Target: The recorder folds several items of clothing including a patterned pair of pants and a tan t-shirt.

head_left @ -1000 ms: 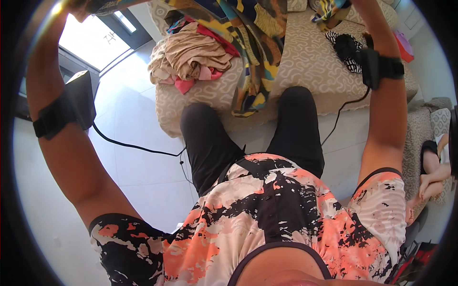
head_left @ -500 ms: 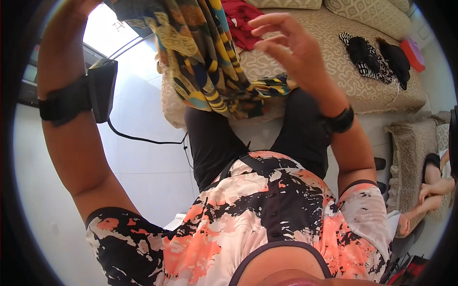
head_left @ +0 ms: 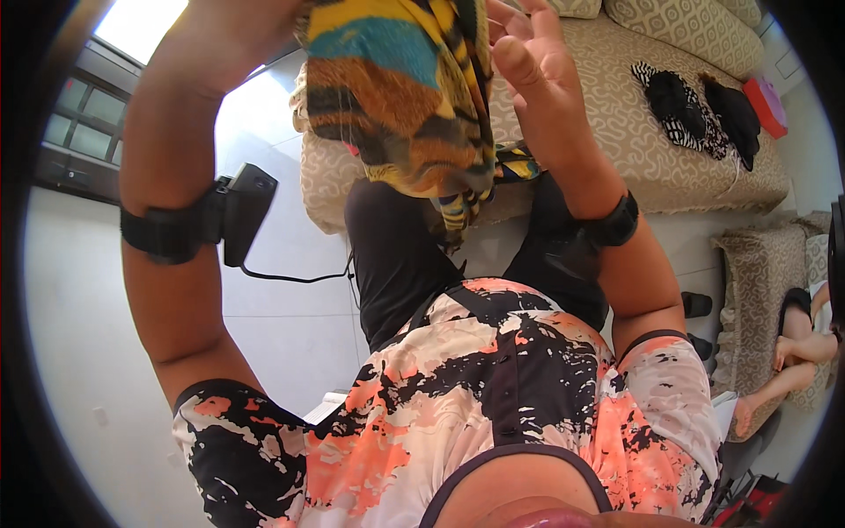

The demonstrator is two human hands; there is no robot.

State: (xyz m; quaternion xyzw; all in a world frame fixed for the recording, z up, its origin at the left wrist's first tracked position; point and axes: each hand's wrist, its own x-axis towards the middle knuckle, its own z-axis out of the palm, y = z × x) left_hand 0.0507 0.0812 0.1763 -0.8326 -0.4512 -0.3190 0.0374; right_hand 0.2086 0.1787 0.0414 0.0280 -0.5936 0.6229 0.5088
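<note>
A multicoloured patterned cloth (head_left: 400,106), yellow, teal, brown and black, hangs from the top edge in front of my legs, its lower end gathered over the sofa's front. My left hand (head_left: 251,31) is at the top edge beside the cloth's upper left; its fingers are hidden, but the cloth hangs raised from it. By the cloth's right edge my right hand (head_left: 541,84) is raised, palm showing, thumb and fingers apart. Whether its fingertips touch the cloth I cannot tell. Each forearm wears a black strap; the left one carries a black box (head_left: 249,216) with a cable.
A sofa (head_left: 607,114) with a beige patterned cover stands ahead. Black and striped garments (head_left: 673,106) and a pink-red box (head_left: 766,106) lie at its right end. Another person's bare legs (head_left: 779,387) rest on a covered seat at the right. Dark slippers (head_left: 697,305) are on the floor.
My left hand has moved right and the cloth has swung nearer and higher, spread broader. My right hand has turned palm inward beside it. The red garment behind is now mostly hidden.
</note>
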